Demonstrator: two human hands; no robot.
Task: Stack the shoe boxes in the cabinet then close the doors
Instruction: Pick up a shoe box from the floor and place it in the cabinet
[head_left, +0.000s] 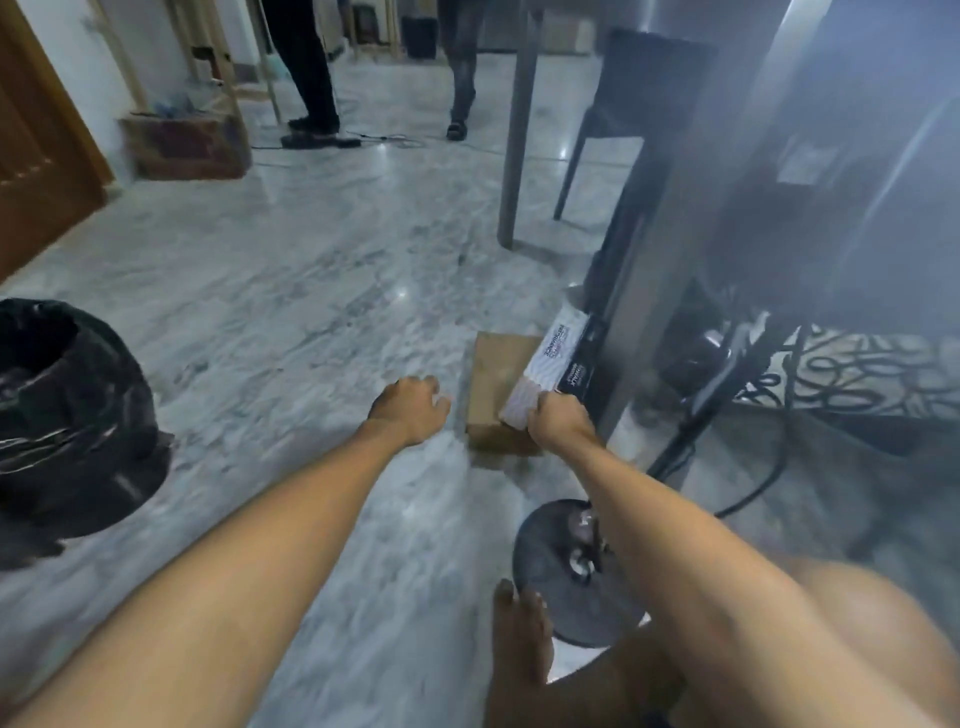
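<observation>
A white shoe box with dark print (550, 371) lies tilted on top of a plain brown shoe box (493, 395) on the marble floor, beside a grey metal leg. My right hand (561, 421) grips the near end of the white box. My left hand (410, 410) hovers just left of the brown box with its fingers curled, holding nothing and not touching the box. No cabinet is recognisable in this blurred view.
A black bin with a bag (67, 415) stands at the left. A round dark stand base (576, 571) and cables lie by my bare foot (519, 644). A patterned rug (862, 374), a chair (623, 119), a cardboard box (187, 145) and two standing people (311, 67) lie further off.
</observation>
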